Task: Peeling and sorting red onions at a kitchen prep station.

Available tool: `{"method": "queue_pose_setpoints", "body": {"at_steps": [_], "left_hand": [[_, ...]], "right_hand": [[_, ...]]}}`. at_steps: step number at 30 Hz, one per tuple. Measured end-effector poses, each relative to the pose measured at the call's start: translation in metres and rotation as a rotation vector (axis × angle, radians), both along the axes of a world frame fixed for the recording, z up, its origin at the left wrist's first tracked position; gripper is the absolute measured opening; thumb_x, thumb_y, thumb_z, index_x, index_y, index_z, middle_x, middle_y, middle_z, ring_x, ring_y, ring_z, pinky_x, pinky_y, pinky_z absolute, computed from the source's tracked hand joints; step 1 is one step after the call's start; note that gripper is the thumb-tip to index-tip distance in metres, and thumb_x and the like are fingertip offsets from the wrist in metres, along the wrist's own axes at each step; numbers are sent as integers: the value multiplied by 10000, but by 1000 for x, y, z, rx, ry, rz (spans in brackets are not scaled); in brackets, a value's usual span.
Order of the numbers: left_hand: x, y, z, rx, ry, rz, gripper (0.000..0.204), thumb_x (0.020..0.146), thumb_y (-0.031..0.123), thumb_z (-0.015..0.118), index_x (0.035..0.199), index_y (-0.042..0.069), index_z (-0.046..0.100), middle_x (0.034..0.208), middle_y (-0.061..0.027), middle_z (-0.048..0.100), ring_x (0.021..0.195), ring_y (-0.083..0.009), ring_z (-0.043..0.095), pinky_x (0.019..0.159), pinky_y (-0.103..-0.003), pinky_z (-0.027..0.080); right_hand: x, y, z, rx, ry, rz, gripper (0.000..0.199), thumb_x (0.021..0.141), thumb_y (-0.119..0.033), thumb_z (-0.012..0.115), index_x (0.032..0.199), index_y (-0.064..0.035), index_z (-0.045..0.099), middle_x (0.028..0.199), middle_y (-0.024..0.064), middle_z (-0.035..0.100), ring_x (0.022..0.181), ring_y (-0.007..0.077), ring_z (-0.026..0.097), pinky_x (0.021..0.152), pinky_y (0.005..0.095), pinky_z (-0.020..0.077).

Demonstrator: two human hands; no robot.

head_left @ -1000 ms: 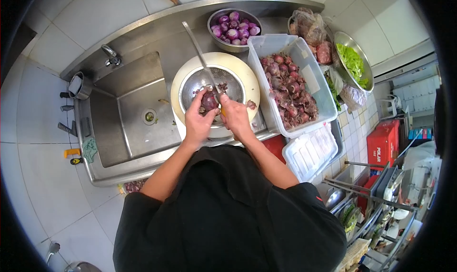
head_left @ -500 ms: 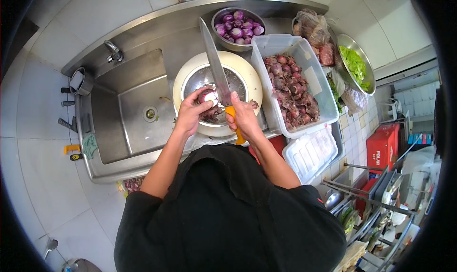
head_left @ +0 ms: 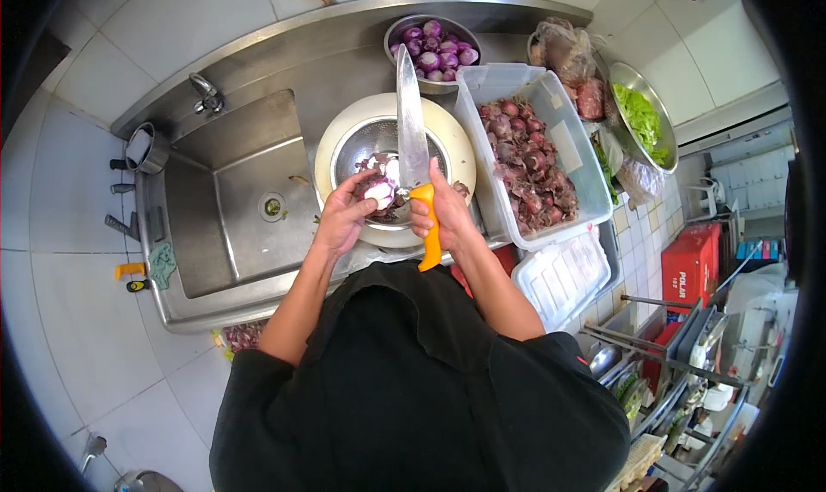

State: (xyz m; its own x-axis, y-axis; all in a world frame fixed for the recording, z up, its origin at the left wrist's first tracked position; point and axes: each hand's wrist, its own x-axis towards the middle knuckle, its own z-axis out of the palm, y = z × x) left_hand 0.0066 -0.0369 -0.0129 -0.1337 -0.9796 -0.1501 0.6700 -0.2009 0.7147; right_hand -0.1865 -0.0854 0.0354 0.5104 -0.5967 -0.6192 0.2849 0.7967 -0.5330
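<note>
The onion, partly peeled and showing white, sits in the left hand, whose fingers curl round it over the near side of the colander. The right hand is wrapped tight about the orange handle of the knife; the long blade points up and away from the person, its heel just beside the onion, the handle's end sticking out below the fist. Both forearms come up from the lower edge, bare below black sleeves, and meet over the colander.

The colander is metal, holds purple skins and scraps, and rests inside a round cream basin on the steel desk. Behind it stands a metal bowl of peeled purple onions. To the right, touching the basin, is a clear tub full of unpeeled reddish onions; its lid lies nearer the person, beside the right elbow. Past the tub are bags of more onions, one clear and one red mesh, and a steel bowl with green leaves. To the left of the basin is the sink, with a tap at its back corner. A red box stands on the floor at the right.
</note>
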Motion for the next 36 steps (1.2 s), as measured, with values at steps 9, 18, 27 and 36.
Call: {"method": "queue_pose_setpoints", "body": {"at_steps": [9, 18, 27, 36], "left_hand": [[-1, 1, -7, -42, 204, -12, 590, 814, -58, 646, 1365, 21, 451, 1303, -136, 552, 1196, -257, 548, 1064, -407, 419], [-8, -23, -7, 58, 120, 55, 511, 866, -20, 617, 1346, 65, 461, 1239, -101, 565, 1121, -235, 577, 908, -342, 461], [-8, -11, 9, 127, 108, 36, 395, 923, 66, 582, 1306, 34, 493, 1195, -107, 622, 1064, -233, 628, 886, -346, 514], [-20, -17, 13, 135, 116, 147, 380, 930, 77, 590, 1294, 3, 508, 1166, -111, 639, 1054, -236, 634, 903, -355, 515]], "right_hand": [[-2, -9, -16, 29, -53, -96, 591, 904, -729, 385, 940, -153, 514, 525, -37, 352, 380, 103, 345, 382, 266, 319], [-1, -8, 4, -119, 110, -31, 588, 925, -707, 379, 897, -132, 504, 531, -14, 393, 385, 107, 365, 384, 273, 334], [-21, -24, -22, -109, 173, -214, 571, 931, -664, 444, 907, -96, 495, 563, 17, 434, 391, 123, 384, 378, 279, 329], [-10, 27, -17, -861, 805, 56, 585, 960, -506, 510, 1336, -59, 553, 1120, 240, 661, 1084, 358, 641, 927, 389, 478]]}}
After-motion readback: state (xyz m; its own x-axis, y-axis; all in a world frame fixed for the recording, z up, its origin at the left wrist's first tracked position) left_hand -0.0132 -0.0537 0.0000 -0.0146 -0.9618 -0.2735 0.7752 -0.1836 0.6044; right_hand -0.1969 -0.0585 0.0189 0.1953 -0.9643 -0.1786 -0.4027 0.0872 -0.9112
